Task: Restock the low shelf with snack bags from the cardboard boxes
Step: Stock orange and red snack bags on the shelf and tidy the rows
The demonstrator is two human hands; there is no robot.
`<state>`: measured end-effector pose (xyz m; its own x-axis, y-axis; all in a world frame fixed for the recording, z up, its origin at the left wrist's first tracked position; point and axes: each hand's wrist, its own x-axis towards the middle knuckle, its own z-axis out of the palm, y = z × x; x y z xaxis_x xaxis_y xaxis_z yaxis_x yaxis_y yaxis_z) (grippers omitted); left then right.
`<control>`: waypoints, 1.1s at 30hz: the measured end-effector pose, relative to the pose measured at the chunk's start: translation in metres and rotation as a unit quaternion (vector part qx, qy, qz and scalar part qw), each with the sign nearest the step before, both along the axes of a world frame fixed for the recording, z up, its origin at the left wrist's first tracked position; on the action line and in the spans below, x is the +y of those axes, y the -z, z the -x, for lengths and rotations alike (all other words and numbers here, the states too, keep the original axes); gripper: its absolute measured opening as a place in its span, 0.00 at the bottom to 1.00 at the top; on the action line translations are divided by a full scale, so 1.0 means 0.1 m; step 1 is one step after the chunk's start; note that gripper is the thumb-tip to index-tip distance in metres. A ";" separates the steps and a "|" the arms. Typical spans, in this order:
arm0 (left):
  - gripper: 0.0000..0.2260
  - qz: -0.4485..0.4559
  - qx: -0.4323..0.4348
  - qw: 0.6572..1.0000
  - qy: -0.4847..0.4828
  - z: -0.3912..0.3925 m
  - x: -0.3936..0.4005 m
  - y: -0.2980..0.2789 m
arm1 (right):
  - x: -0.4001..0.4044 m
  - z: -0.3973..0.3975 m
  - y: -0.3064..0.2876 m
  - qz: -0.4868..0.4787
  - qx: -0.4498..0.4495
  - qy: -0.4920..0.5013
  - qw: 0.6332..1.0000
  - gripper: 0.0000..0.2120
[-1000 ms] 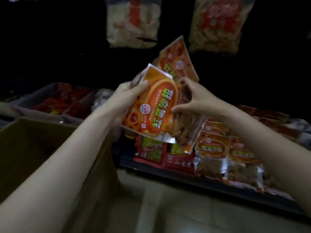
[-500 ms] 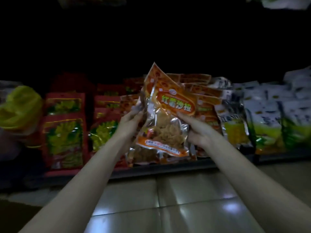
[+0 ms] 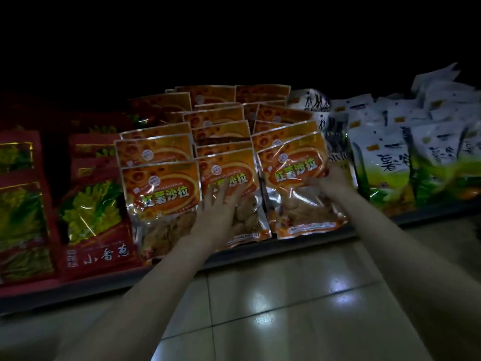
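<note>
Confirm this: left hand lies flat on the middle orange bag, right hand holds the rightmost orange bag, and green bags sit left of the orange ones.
One thing is wrong. The bags left of the orange ones are red bags, not green. The head view shows it. The rest stands: the left hand lies flat on the middle orange bag, and the right hand holds the rightmost orange bag.

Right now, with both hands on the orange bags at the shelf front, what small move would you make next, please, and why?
Probably ease the right hand leftward to square up the right orange bag: it sits tilted, while the middle orange bag under the flat left hand stands straight in its row.
</note>
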<state>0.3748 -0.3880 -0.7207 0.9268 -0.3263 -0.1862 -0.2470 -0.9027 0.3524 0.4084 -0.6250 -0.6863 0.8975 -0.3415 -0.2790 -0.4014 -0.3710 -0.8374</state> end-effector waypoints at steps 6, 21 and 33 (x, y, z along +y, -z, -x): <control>0.41 -0.173 -0.010 0.985 0.023 0.05 -0.06 0.30 | 0.18 0.12 0.51 0.358 -0.086 -0.037 0.929 0.37; 0.43 -0.245 -0.052 0.967 0.042 -0.05 -0.04 0.42 | 0.04 0.00 0.56 0.422 0.084 -0.346 0.833 0.48; 0.41 -0.248 -0.057 0.965 0.054 0.05 -0.02 0.38 | 0.12 0.10 0.63 0.481 0.060 -0.334 0.808 0.46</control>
